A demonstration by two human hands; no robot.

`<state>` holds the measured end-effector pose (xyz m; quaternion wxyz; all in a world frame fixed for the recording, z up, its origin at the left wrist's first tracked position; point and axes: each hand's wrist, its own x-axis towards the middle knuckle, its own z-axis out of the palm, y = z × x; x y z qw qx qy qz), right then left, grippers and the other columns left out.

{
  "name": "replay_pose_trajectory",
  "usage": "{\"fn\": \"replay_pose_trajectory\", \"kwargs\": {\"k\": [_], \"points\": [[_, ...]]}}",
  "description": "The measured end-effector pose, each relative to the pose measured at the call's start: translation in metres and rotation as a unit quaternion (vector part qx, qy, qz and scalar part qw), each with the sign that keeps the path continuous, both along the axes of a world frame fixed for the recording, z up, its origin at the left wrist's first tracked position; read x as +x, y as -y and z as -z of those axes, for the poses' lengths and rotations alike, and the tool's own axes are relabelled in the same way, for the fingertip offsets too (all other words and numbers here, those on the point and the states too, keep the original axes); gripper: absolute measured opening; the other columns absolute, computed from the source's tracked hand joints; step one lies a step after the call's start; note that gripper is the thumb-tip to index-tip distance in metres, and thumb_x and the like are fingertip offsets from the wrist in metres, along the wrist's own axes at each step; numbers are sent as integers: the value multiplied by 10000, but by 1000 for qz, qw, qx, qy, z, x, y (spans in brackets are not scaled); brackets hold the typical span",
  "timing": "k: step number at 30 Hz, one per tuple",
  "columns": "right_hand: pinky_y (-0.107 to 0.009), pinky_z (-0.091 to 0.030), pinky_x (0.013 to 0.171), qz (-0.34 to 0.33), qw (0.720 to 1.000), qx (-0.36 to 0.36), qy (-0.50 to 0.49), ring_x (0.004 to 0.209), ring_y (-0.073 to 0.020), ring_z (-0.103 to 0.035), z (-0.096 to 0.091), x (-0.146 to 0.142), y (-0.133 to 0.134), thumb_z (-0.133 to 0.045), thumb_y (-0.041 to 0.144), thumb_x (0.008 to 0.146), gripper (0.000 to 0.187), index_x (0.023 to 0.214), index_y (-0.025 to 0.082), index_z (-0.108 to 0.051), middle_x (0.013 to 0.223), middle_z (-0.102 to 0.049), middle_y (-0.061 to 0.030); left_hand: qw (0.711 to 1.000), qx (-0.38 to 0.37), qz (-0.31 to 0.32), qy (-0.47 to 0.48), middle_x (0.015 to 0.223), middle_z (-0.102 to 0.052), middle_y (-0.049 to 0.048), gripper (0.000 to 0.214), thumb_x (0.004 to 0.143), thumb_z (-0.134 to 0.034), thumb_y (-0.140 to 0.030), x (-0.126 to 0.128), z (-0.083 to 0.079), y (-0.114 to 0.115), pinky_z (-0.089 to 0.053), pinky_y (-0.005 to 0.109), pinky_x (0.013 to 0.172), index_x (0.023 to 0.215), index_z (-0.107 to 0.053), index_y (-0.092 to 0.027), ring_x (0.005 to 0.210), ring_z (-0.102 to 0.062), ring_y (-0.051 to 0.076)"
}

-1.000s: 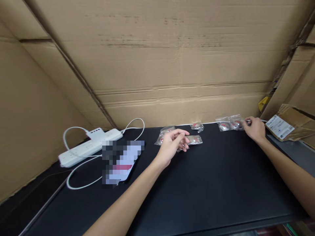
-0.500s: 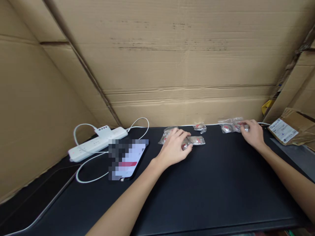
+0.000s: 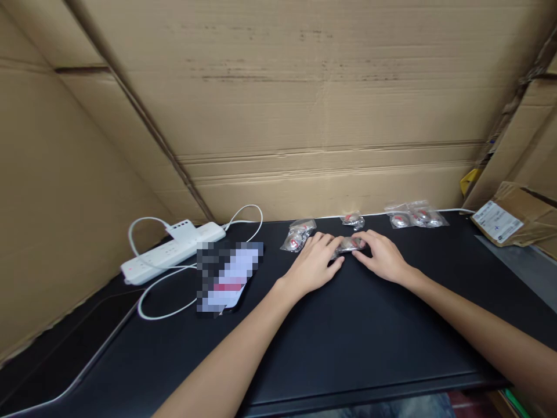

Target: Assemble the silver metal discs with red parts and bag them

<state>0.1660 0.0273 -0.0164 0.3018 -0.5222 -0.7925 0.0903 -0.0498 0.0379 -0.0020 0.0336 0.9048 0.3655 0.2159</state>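
Observation:
In the head view, a small clear plastic packet (image 3: 348, 244) with a silvery, rounded content and red marks lies flat on the black table. My left hand (image 3: 314, 262) has its thumb and fingers around the packet's left end, partly covering it. Around the right end, the thumb and forefinger of my right hand (image 3: 383, 256) are closed. Just left of my left hand lie similar packets (image 3: 296, 237). One more packet (image 3: 352, 220) sits behind, near the cardboard wall. Further right, a group of packets (image 3: 415, 216) rests close together by the wall.
A white power strip (image 3: 174, 252) with looping cables and a phone (image 3: 235, 278), partly pixelated, lie on the left. Cardboard walls (image 3: 322, 110) enclose the black table (image 3: 348, 342). At right stands a torn brown package (image 3: 517, 217) with a white label.
My right hand has left the far-right group of packets and moved left to the middle packet. My left hand has shifted slightly right, uncovering the packets on its left.

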Motion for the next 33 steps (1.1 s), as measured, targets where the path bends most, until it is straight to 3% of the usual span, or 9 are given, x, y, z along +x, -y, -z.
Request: {"fn": "replay_pose_trajectory", "kwargs": {"k": [4, 8, 10, 14, 16, 20, 25, 30, 33], "points": [[-308, -465, 609, -19, 995, 12, -93, 583, -137, -532, -2, 8, 0, -630, 315, 882, 219, 1072, 245, -712, 839, -609, -29, 998, -19, 2, 67, 1234, -615, 109, 426, 950, -508, -331, 5, -3, 5, -394, 452, 1044, 1353, -514, -192, 1171, -512, 285], [-300, -491, 551, -32, 978, 21, -203, 647, -153, -575, -5, 9, 8, -654, 360, 872, 237, 1064, 251, -739, 915, -621, -57, 974, -81, -40, 207, 1311, -584, 114, 496, 935, -547, -400, 12, -5, 6, -365, 465, 1098, 1386, -474, -207, 1253, -504, 276], [-310, -524, 555, -41, 967, 16, -250, 712, -174, -601, -7, 6, 15, -661, 369, 869, 248, 1078, 262, -742, 983, -620, -72, 929, -182, -55, 318, 1270, -612, 130, 482, 927, -555, -444, 16, -7, 5, -441, 440, 1033, 1335, -513, -190, 1184, -576, 268], [-343, -589, 624, -62, 949, 19, -308, 864, -212, -625, -13, -2, 27, -632, 335, 892, 329, 1211, 284, -689, 1139, -591, -93, 761, -450, 3, 468, 924, -703, 149, 433, 950, -500, -471, 18, -15, 4, -567, 358, 716, 1150, -600, -101, 791, -703, 230], [-363, -599, 684, -68, 950, 36, -303, 896, -214, -626, -18, -5, 31, -624, 296, 894, 362, 1254, 292, -662, 1182, -581, -92, 719, -493, 32, 489, 847, -706, 131, 354, 921, -575, -375, 17, -19, 5, -570, 337, 668, 1130, -610, -91, 724, -702, 215], [-429, -557, 815, -75, 958, 53, -270, 883, -221, -613, -23, -4, 31, -641, 264, 883, 289, 1166, 293, -691, 1095, -637, -73, 730, -448, 12, 515, 870, -710, 88, 273, 848, -668, -238, 16, -22, 8, -592, 331, 708, 1093, -650, -120, 699, -687, 167], [-368, -505, 735, -32, 951, 30, -307, 758, -186, -569, -15, -4, 25, -659, 270, 871, 47, 908, 243, -652, 880, -625, -45, 752, -432, 0, 498, 757, -670, 22, 247, 789, -721, -213, 20, -18, 11, -605, 322, 721, 1021, -682, -137, 652, -665, 133], [-336, -519, 717, -50, 912, -36, -406, 738, -174, -587, -10, -8, 25, -712, 265, 816, 255, 1008, 239, -546, 831, -592, -18, 757, -437, 23, 485, 779, -677, 54, 273, 778, -761, -307, 23, -15, 12, -618, 346, 677, 955, -685, -112, 694, -677, 172], [-333, -516, 709, -79, 914, -48, -395, 730, -170, -592, -11, -7, 24, -696, 278, 835, 126, 908, 213, -616, 811, -620, -25, 749, -445, 12, 490, 774, -672, 62, 271, 768, -774, -324, 23, -16, 12, -619, 348, 632, 896, -676, -107, 687, -673, 183]]}}
